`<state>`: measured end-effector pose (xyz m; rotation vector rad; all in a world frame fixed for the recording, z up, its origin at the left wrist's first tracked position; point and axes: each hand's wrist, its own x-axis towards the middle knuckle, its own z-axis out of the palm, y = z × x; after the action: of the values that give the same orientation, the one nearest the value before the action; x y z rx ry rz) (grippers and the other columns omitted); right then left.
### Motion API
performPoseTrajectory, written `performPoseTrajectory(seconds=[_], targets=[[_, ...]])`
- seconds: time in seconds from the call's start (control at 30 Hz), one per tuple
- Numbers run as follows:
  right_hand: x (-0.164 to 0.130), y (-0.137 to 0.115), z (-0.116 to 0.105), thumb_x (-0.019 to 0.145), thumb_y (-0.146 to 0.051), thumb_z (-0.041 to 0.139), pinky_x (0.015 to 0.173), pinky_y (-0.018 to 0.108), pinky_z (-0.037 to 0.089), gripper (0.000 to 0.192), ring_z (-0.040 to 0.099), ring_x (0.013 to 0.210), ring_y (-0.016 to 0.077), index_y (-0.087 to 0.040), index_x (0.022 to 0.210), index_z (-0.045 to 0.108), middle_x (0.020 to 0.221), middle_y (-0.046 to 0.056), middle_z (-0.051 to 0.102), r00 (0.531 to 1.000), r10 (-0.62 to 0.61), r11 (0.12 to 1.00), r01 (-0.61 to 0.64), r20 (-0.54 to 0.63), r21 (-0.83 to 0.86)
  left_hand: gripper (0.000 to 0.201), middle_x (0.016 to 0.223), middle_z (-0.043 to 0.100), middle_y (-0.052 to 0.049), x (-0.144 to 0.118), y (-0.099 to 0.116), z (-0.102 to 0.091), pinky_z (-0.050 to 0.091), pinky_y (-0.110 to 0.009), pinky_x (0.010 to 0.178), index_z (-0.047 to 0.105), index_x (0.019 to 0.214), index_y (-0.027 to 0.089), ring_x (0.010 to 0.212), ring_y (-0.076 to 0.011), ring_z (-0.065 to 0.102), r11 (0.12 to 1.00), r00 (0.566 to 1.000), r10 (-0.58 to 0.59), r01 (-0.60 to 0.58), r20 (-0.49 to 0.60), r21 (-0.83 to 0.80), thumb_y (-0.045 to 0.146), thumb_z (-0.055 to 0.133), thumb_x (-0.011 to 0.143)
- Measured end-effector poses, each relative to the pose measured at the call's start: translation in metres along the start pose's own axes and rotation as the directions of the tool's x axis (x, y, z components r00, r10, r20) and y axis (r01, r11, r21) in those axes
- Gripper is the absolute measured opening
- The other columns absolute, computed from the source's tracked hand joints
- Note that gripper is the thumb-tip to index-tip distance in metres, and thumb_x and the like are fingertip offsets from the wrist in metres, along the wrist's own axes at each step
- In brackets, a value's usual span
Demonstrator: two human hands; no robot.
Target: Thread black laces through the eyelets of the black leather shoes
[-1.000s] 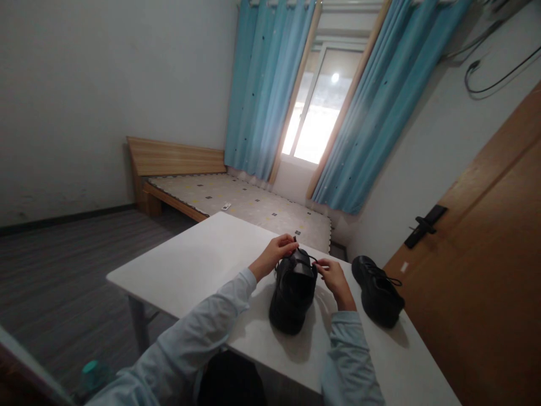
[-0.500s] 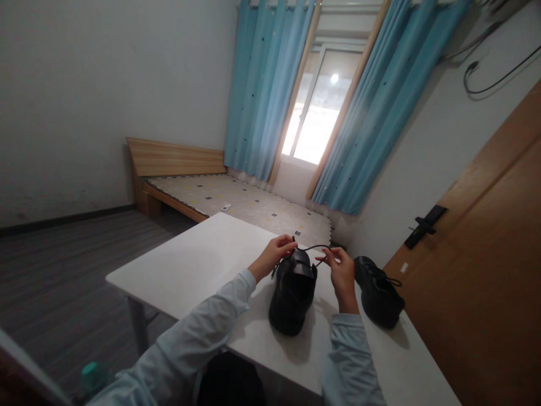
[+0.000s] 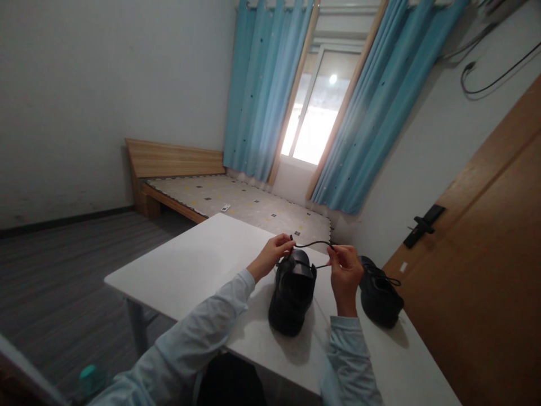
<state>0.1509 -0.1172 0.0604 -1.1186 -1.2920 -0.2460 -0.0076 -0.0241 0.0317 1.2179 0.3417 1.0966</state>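
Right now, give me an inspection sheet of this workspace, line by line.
Surface: white table, bare on its left part.
Job's things: black shoe in front of the person, its black lace drawn out between both hands.
Clutter: second black shoe to the right, laces lying loose.
Grips: left hand pinches one end of the lace above the shoe; right hand pinches the lace further along.
Cables: black cable looped on the right wall.
Surroundings: wooden bed, blue curtains beside a bright window, wooden door at right, teal-capped bottle on the floor.
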Motion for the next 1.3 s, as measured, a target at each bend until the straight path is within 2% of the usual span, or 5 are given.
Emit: performPoseTrajectory(seconds=[0.5, 0.7, 0.87, 1.03, 1.3], targets=[[-0.018, 0.008, 0.030, 0.084, -0.038, 0.053, 0.076, 0.033, 0.040, 0.022, 0.056, 0.082, 0.0200, -0.022, 0.084, 0.069, 0.081, 0.004, 0.064, 0.892, 0.034, 0.950, 0.111, 0.450, -0.291, 0.023, 0.074, 0.058, 0.001, 0.000, 0.008, -0.001, 0.047, -0.036, 0.088, 0.048, 0.078, 0.016, 0.090, -0.0166, 0.063, 0.890, 0.997, 0.079, -0.082, -0.027, -0.449, 0.030, 0.066, 0.076], [-0.022, 0.010, 0.033, 0.071, -0.051, 0.064, 0.082, 0.040, 0.036, 0.028, 0.053, 0.098, 0.0265, -0.030, 0.089, 0.069, 0.100, 0.004, 0.064, 0.847, 0.179, 0.883, 0.086, 0.501, -0.462, 0.020, 0.062, 0.050, 0.008, 0.004, 0.013, -0.009, 0.042, -0.018, 0.047, 0.042, 0.083, 0.021, 0.041, -0.0047, 0.044, 0.992, 0.993, 0.106, -0.109, 0.047, 0.059, 0.038, 0.051, 0.084], [-0.020, 0.016, 0.035, 0.068, -0.051, 0.065, 0.083, 0.038, 0.041, 0.033, 0.055, 0.096, 0.0251, -0.027, 0.090, 0.068, 0.102, 0.005, 0.061, 0.826, 0.239, 0.915, -0.015, 0.511, -0.402, 0.010, 0.078, 0.065, -0.002, 0.005, 0.015, -0.010, 0.044, -0.025, 0.064, 0.051, 0.086, 0.021, 0.070, -0.0162, 0.061, 0.424, 0.974, 0.118, -0.226, 0.194, 0.877, 0.030, 0.050, 0.082], [-0.019, 0.022, 0.035, 0.064, -0.051, 0.067, 0.084, 0.037, 0.044, 0.044, 0.058, 0.095, 0.0245, -0.022, 0.096, 0.065, 0.101, 0.007, 0.063, 0.793, 0.275, 0.943, -0.114, 0.543, -0.311, 0.021, 0.083, 0.068, -0.007, 0.003, 0.027, -0.006, 0.043, -0.029, 0.066, 0.055, 0.100, 0.024, 0.077, -0.0233, 0.064, -0.033, 0.989, 0.012, -0.144, 0.144, 0.989, 0.035, 0.045, 0.084], [-0.021, 0.021, 0.034, 0.061, -0.052, 0.068, 0.085, 0.038, 0.044, 0.053, 0.060, 0.094, 0.0257, -0.018, 0.102, 0.061, 0.100, 0.008, 0.066, 0.743, 0.348, 0.938, -0.269, 0.572, -0.220, 0.013, 0.069, 0.063, 0.004, 0.016, 0.052, 0.008, 0.037, -0.021, 0.059, 0.056, 0.092, 0.025, 0.062, -0.0135, 0.056, 0.308, 0.974, 0.090, -0.225, 0.207, 0.924, 0.032, 0.047, 0.085]])
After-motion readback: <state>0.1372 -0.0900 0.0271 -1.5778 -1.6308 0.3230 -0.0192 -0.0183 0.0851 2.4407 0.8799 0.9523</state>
